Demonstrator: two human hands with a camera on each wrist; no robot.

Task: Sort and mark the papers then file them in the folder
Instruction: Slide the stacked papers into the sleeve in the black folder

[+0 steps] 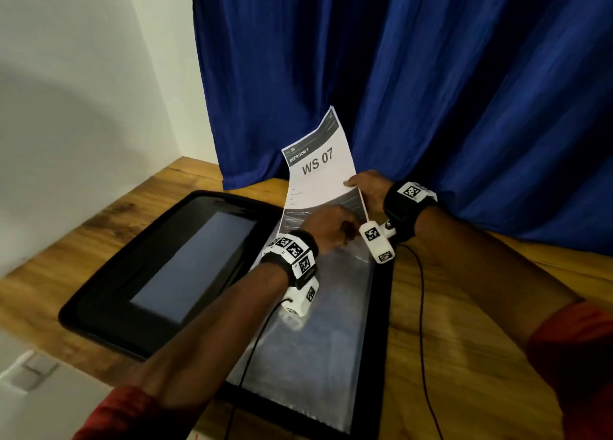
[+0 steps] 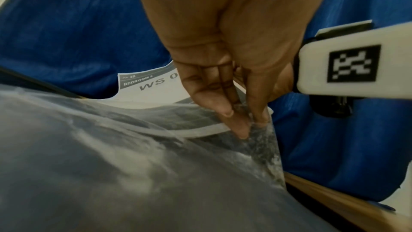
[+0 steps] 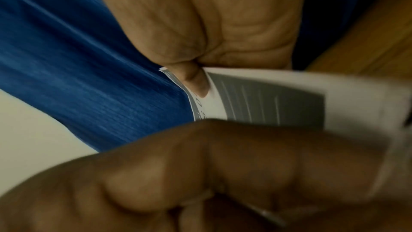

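A white sheet printed "WS 07" (image 1: pixel 318 171) stands tilted up at the far end of an open black folder (image 1: pixel 109 293). Its lower part sits inside the mouth of a clear plastic sleeve (image 1: pixel 318 323) that lies on the folder's right half. My right hand (image 1: pixel 361 187) pinches the sheet's right edge, thumb on the front (image 3: pixel 194 80). My left hand (image 1: pixel 331 227) pinches the sleeve's top edge at its right corner (image 2: pixel 243 123), holding the film away from the paper (image 2: pixel 156 91).
The folder lies on a wooden table (image 1: pixel 464 323). A blue curtain (image 1: pixel 431 74) hangs close behind the sheet. A white wall (image 1: pixel 83 91) stands to the left. Thin black cables (image 1: pixel 421 307) run from both wrist devices over the table.
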